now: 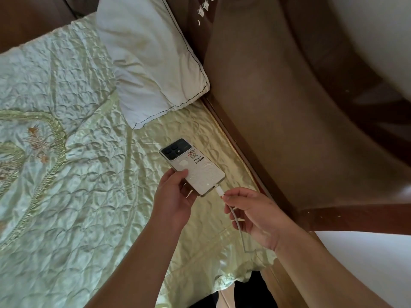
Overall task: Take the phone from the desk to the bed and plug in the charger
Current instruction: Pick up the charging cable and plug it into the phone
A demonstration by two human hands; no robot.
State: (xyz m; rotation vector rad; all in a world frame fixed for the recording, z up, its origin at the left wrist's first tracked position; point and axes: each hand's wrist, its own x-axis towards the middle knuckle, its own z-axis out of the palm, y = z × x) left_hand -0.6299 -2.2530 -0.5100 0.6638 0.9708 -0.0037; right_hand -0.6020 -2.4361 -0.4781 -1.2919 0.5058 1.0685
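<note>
A white phone (195, 167) with a black camera block and a cartoon sticker lies back-up just above the pale green quilted bed (66, 174). My left hand (175, 196) grips its lower left edge, thumb on the back. The white charger plug (219, 190) sits in the phone's bottom port. My right hand (251, 216) pinches the plug's rear end between thumb and forefinger. The white cable (239, 230) runs down through that palm and across the quilt.
A white pillow (151, 61) lies at the head of the bed, above the phone. The brown wooden headboard and bed frame (278, 118) run along the right side. A white surface (367, 258) shows at the lower right.
</note>
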